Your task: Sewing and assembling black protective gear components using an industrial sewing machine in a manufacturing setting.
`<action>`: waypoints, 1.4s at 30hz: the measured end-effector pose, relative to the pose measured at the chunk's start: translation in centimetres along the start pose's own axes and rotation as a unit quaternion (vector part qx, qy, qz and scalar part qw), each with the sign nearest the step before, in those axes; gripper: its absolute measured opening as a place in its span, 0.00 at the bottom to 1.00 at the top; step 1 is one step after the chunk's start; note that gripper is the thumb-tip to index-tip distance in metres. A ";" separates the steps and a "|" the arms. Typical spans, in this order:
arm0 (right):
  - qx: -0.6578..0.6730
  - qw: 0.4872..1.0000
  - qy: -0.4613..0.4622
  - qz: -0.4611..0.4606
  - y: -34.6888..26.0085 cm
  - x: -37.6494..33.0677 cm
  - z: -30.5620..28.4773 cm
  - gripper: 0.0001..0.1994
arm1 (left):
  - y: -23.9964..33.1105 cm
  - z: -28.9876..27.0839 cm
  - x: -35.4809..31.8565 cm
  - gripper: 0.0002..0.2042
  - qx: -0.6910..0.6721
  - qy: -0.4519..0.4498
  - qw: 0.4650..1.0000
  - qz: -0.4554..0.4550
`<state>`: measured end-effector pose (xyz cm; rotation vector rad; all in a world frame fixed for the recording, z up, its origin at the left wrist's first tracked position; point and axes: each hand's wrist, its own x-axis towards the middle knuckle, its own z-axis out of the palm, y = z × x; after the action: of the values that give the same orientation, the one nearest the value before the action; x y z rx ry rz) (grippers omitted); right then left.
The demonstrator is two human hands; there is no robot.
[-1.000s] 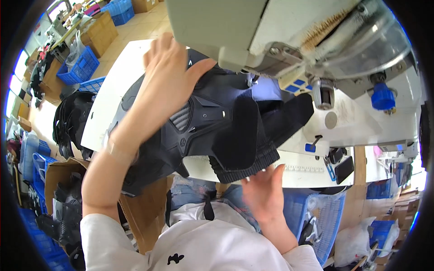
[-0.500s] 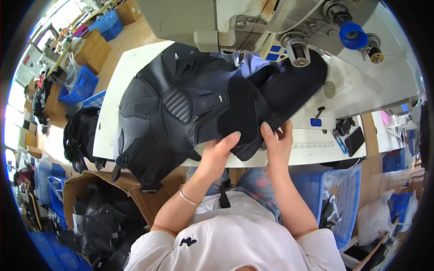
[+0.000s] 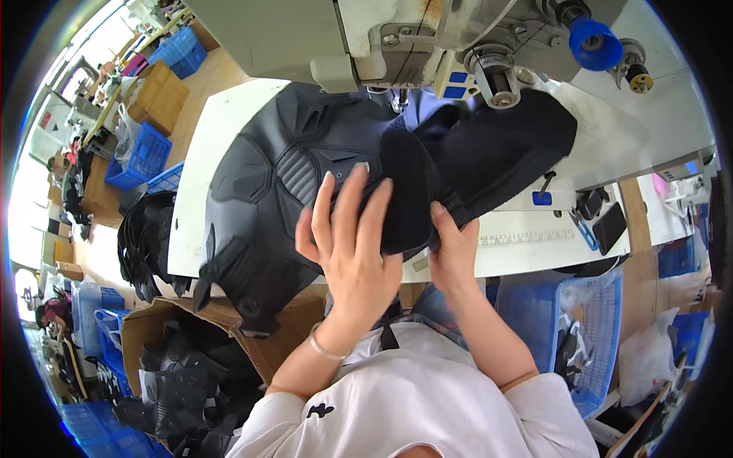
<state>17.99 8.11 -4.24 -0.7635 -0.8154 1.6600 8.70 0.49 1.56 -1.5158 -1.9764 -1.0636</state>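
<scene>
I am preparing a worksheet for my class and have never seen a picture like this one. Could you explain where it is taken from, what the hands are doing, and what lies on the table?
The picture comes from a wide-angle camera worn on a person's head, looking down, so straight edges bend near the rim. The two bare arms rising from the bottom edge are that person's own.

The left hand lies flat, fingers spread, on a black moulded padded piece with ribbed panels. The right hand pinches the edge of a black fabric piece joined to it.

Both pieces lie on a white table, under the head of a sewing machine, whose needle sits just above them.

To the left, a cardboard box holds more black padded pieces, and blue plastic crates stand on the floor.
</scene>
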 end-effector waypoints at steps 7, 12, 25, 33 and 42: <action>0.012 1.000 0.022 -0.009 0.4 -0.8 1.4 0.21 | -2.5 -1.0 4.6 0.12 -0.058 0.109 0.992 0.037; 0.024 0.999 0.027 0.020 0.4 -0.8 1.2 0.17 | -1.7 -0.3 2.4 0.09 0.022 0.086 0.990 0.114; 0.014 1.000 -0.010 0.020 0.0 -0.7 0.8 0.17 | -1.7 0.3 1.3 0.08 0.067 0.068 0.988 0.124; -0.005 1.000 0.011 0.016 -0.6 -0.5 1.9 0.16 | -1.8 0.5 1.4 0.08 0.061 0.087 0.988 0.115; 0.023 0.999 -0.002 0.045 -1.8 0.2 2.3 0.17 | -2.3 1.1 2.1 0.09 0.066 0.108 0.980 0.156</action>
<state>16.98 8.36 -1.47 -0.7752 -0.7533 1.7545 6.06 2.40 1.64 -1.5072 -1.5669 -0.9030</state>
